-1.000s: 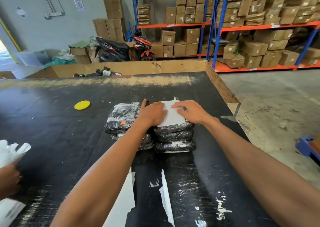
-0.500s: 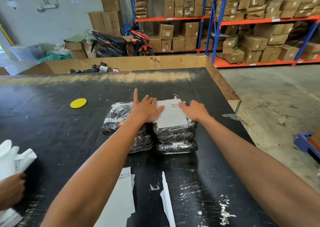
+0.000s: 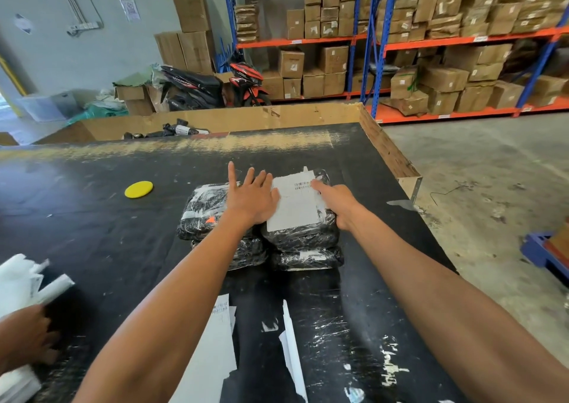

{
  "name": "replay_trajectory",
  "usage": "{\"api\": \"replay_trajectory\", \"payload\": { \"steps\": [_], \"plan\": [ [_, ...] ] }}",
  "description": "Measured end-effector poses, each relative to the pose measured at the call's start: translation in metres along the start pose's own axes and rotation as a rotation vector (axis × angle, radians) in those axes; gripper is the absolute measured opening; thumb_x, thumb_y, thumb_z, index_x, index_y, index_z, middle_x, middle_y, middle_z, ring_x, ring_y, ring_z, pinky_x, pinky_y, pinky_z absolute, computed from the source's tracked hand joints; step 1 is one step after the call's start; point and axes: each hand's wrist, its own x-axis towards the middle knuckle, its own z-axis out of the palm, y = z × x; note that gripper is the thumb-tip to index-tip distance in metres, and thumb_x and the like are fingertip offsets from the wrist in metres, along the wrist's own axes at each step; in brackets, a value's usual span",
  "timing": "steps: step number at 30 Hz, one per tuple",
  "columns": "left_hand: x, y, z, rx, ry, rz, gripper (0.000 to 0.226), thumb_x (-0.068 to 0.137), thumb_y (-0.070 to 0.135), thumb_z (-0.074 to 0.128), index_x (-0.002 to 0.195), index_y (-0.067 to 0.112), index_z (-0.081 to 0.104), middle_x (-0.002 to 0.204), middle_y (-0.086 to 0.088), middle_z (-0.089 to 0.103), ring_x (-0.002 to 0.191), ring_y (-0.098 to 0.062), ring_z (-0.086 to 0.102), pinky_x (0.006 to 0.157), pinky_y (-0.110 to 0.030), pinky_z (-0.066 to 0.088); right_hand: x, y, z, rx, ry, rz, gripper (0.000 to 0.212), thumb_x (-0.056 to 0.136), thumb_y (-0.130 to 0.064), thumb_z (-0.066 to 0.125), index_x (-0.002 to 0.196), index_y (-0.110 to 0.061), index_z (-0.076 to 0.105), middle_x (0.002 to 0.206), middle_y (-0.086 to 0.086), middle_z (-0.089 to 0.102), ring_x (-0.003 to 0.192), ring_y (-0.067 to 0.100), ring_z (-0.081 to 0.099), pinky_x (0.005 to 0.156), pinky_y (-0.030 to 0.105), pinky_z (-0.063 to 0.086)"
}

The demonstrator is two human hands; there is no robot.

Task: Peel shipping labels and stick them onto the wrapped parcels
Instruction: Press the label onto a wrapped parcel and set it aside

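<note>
The wrapped parcels (image 3: 261, 227), bundles in black plastic film, lie in two low stacks side by side on the black table (image 3: 92, 217). All positions below are given relative to these parcels.

A white shipping label (image 3: 294, 204) lies flat on top of the right-hand stack, its barcode toward the far edge.

The left hand (image 3: 251, 197) rests palm down across the seam between the two stacks, fingers straight and spread, its thumb side touching the label's left edge. The right hand (image 3: 337, 200) lies on the label's right edge; the index finger extends onto the label beside the barcode, and the other fingers curl over the right side of the stack.

A yellow disc (image 3: 139, 189) lies on the table to the left of the parcels. White backing sheets (image 3: 215, 350) lie nearer the camera than the parcels. Another person's hand (image 3: 23, 338) holds white paper (image 3: 21, 282) far to the left.
</note>
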Motion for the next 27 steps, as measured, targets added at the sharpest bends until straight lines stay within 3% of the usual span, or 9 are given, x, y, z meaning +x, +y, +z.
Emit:
{"api": "replay_trajectory", "payload": {
  "steps": [4, 8, 10, 12, 15, 18, 19, 23, 27],
  "plan": [
    [0.006, 0.013, -0.018, -0.28, -0.065, -0.01, 0.06, 0.103, 0.049, 0.013, 0.158, 0.026, 0.019, 0.165, 0.003, 0.02, 0.151, -0.024, 0.021, 0.114, -0.064, -0.015, 0.004, 0.012, -0.026, 0.213, -0.048, 0.104, 0.113, 0.054, -0.059, 0.09, 0.146, -0.01, 0.044, 0.146, 0.007, 0.055, 0.128, 0.033, 0.058, 0.11, 0.056, 0.043],
    [0.009, 0.038, -0.04, -0.78, -0.089, 0.059, 0.06, 0.103, 0.052, 0.025, 0.158, 0.027, 0.021, 0.163, 0.004, 0.024, 0.15, -0.026, 0.024, 0.123, -0.047, 0.014, -0.014, 0.017, -0.061, 0.308, -0.046, 0.164, 0.049, 0.084, -0.041, 0.077, 0.122, -0.012, 0.068, 0.109, 0.013, 0.077, 0.097, 0.031, 0.075, 0.094, 0.05, 0.057],
    [0.003, 0.055, -0.034, -0.935, -0.124, 0.11, 0.058, 0.105, 0.051, 0.018, 0.159, 0.029, 0.012, 0.164, 0.004, 0.018, 0.151, -0.023, 0.021, 0.124, -0.042, 0.015, -0.022, 0.022, -0.087, 0.354, -0.026, 0.148, 0.039, 0.092, -0.038, 0.069, 0.119, -0.011, 0.069, 0.104, 0.016, 0.078, 0.088, 0.03, 0.077, 0.079, 0.046, 0.063],
    [-0.002, 0.073, -0.011, -0.869, -0.215, 0.136, 0.06, 0.105, 0.053, 0.012, 0.159, 0.028, 0.006, 0.166, 0.006, 0.009, 0.153, -0.022, 0.014, 0.124, -0.041, 0.008, -0.026, 0.032, -0.114, 0.376, 0.01, 0.136, 0.039, 0.092, -0.037, 0.069, 0.119, -0.009, 0.068, 0.106, 0.016, 0.077, 0.087, 0.03, 0.077, 0.076, 0.046, 0.063],
    [-0.006, 0.09, 0.033, -0.447, -0.242, 0.079, 0.058, 0.104, 0.054, 0.01, 0.158, 0.035, 0.006, 0.167, 0.005, -0.001, 0.154, -0.024, 0.001, 0.121, -0.051, -0.004, -0.033, 0.053, -0.149, 0.321, 0.143, 0.146, 0.043, 0.086, -0.038, 0.077, 0.112, -0.005, 0.069, 0.105, 0.017, 0.076, 0.089, 0.032, 0.075, 0.087, 0.049, 0.06],
    [-0.013, 0.097, 0.047, -0.338, -0.106, 0.05, 0.055, 0.104, 0.052, 0.011, 0.157, 0.038, 0.01, 0.167, 0.005, 0.001, 0.154, -0.022, -0.001, 0.122, -0.052, -0.005, -0.017, 0.087, -0.178, 0.214, 0.282, 0.199, 0.085, 0.047, -0.058, 0.095, 0.109, -0.007, 0.071, 0.107, 0.014, 0.076, 0.096, 0.036, 0.073, 0.093, 0.057, 0.056],
    [-0.013, 0.098, 0.047, -0.335, -0.09, 0.048, 0.055, 0.104, 0.052, 0.012, 0.157, 0.039, 0.011, 0.167, 0.005, 0.002, 0.154, -0.021, 0.0, 0.122, -0.052, -0.004, -0.011, 0.098, -0.186, 0.217, 0.307, 0.201, 0.088, 0.042, -0.059, 0.096, 0.109, -0.006, 0.071, 0.106, 0.013, 0.075, 0.097, 0.036, 0.073, 0.092, 0.057, 0.057],
    [-0.014, 0.101, 0.046, -0.305, -0.079, 0.032, 0.054, 0.104, 0.051, 0.011, 0.157, 0.04, 0.011, 0.167, 0.006, 0.004, 0.154, -0.021, 0.002, 0.123, -0.05, -0.004, -0.015, 0.102, -0.196, 0.151, 0.341, 0.171, 0.059, 0.071, -0.042, 0.087, 0.109, -0.001, 0.07, 0.102, 0.015, 0.076, 0.094, 0.035, 0.073, 0.09, 0.053, 0.059],
    [-0.013, 0.101, 0.046, -0.28, -0.085, 0.02, 0.054, 0.103, 0.051, 0.01, 0.156, 0.041, 0.01, 0.167, 0.007, 0.004, 0.154, -0.021, 0.0, 0.121, -0.054, -0.008, -0.007, 0.099, -0.194, -0.214, 0.358, 0.118, 0.061, 0.089, -0.052, 0.062, 0.124, -0.002, 0.064, 0.123, 0.017, 0.067, 0.111, 0.038, 0.064, 0.1, 0.046, 0.052]
  ]
}}
